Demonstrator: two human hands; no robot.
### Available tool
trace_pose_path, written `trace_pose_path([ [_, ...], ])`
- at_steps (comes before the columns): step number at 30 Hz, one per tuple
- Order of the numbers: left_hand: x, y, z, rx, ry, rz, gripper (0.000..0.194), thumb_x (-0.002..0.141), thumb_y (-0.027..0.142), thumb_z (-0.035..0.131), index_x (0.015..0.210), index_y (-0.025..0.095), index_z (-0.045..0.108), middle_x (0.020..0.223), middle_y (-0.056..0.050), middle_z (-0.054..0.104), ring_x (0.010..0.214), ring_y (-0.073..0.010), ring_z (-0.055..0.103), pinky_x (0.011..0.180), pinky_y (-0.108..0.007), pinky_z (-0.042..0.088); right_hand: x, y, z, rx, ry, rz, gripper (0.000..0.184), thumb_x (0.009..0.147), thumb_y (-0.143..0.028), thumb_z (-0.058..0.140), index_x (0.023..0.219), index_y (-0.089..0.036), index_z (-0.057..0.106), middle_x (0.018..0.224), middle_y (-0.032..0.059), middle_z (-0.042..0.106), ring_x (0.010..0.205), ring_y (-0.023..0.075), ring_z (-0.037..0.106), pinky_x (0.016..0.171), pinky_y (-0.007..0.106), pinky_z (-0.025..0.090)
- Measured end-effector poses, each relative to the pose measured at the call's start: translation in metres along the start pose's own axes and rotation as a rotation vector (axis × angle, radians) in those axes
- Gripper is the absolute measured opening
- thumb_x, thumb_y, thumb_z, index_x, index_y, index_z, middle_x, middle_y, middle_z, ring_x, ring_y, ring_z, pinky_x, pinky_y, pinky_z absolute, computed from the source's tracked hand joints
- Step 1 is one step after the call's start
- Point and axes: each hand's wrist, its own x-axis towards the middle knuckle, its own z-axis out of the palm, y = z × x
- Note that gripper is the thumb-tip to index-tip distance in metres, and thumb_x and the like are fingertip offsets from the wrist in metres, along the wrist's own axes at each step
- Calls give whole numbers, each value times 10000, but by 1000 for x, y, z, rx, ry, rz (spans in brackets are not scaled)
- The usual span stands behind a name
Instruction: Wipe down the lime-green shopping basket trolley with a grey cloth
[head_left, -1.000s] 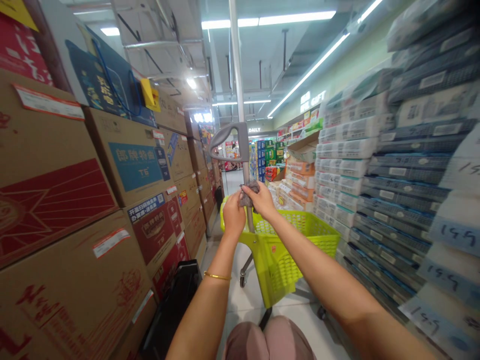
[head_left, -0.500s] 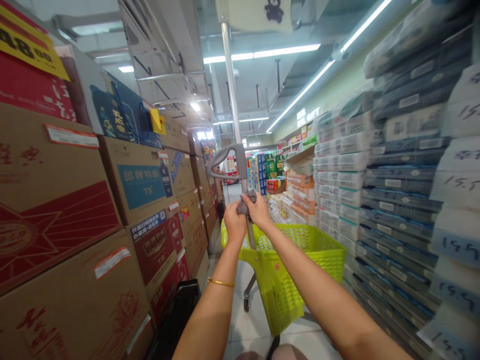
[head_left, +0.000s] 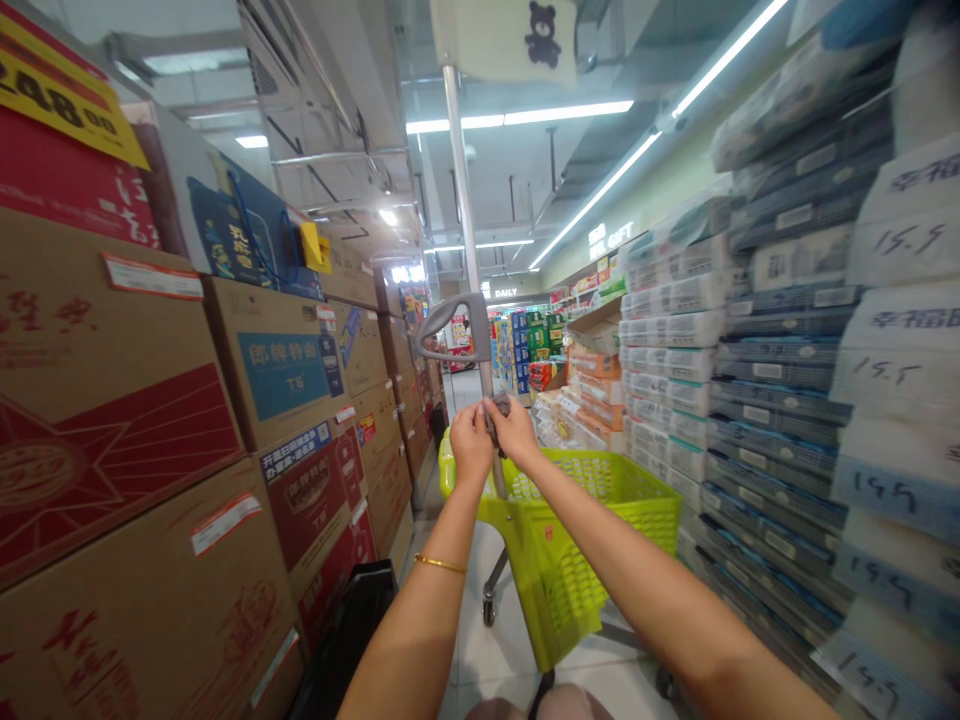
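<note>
Both hands meet at the metal pole [head_left: 463,190] of a green shopping cart [head_left: 577,540], below its grey handle [head_left: 454,330]. A crumpled grey cloth [head_left: 501,402] is bunched around the pole between them. My left hand [head_left: 472,440] is closed at the cloth's left side, its fingertips pressed toward the pole. From the right, my right hand [head_left: 516,430] grips the cloth, thumb toward the left hand. Most of the cloth is hidden by the fingers. Higher up, a pale panel with a bear print [head_left: 510,40] is fixed to the pole.
Stacked cardboard boxes [head_left: 112,380] line the left side, with a black object [head_left: 349,640] on the floor before them. Stacks of packaged paper [head_left: 780,400] with handwritten price sheets [head_left: 900,490] stand at the right. White tiled floor [head_left: 480,670] lies under the cart.
The view has tilted up, bringing the bear panel into sight. Both hands keep working the cloth at the pole; less of it shows now, as the fingers have drawn closer together.
</note>
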Motion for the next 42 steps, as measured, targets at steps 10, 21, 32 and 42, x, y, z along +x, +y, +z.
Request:
trace_pose_path([
  [10, 28, 14, 7, -4, 87, -34, 273, 817, 152, 446, 915, 117, 698, 871, -104, 688, 844, -199, 605, 805, -321, 470, 29, -23, 5, -8, 31, -64, 274, 782, -468, 558, 770, -194, 541, 716, 3, 619, 676, 147, 552, 633, 245, 392],
  [21, -47, -19, 5, 148, 6, -84, 273, 847, 165, 407, 848, 129, 677, 830, -101, 674, 821, -196, 599, 768, -313, 468, -40, 32, 2, -21, -21, -19, 266, 805, -470, 527, 740, -214, 501, 706, -3, 584, 667, 151, 513, 647, 261, 387],
  [32, -96, -25, 0, 489, -187, -72, 244, 871, 136, 389, 794, 129, 621, 781, -92, 621, 769, -189, 578, 692, -297, 437, -79, 69, -6, -121, -117, 4, 285, 845, -481, 468, 735, -219, 492, 732, 11, 583, 698, 166, 514, 672, 286, 393],
  [42, -120, -39, -4, 606, -233, 195, 222, 887, 113, 379, 928, 125, 597, 876, -98, 617, 894, -205, 575, 916, -418, 449, -103, 81, -14, -296, -119, -125, 299, 901, -446, 383, 755, -219, 512, 785, 51, 575, 772, 200, 507, 720, 324, 409],
])
